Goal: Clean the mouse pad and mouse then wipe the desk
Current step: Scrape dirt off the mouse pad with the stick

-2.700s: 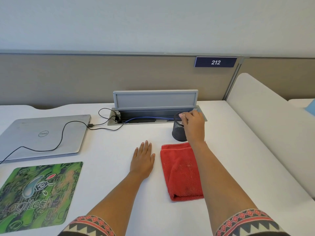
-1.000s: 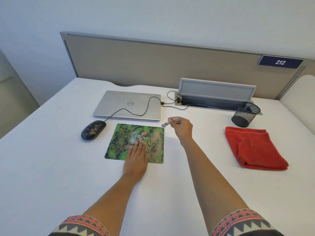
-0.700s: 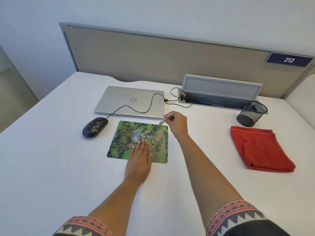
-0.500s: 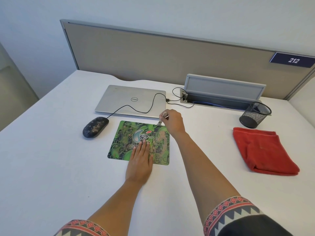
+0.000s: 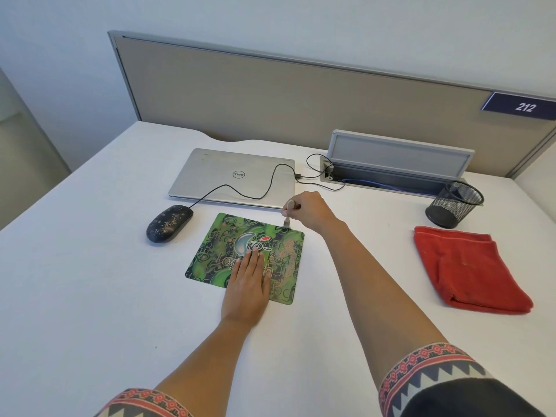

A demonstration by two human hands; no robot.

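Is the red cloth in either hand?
No, the red cloth lies on the desk while the left hand rests on the mouse pad and the right hand grips a small tool.

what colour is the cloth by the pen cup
Red; the folded cloth shows in the head view, right of the mouse pad.

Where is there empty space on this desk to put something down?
The desk is bare between the mouse pad and the red cloth, and left of the mouse. It is crowded at the back: laptop, cable, mesh cup. The left hand presses the pad; the right hand holds a small tool there.
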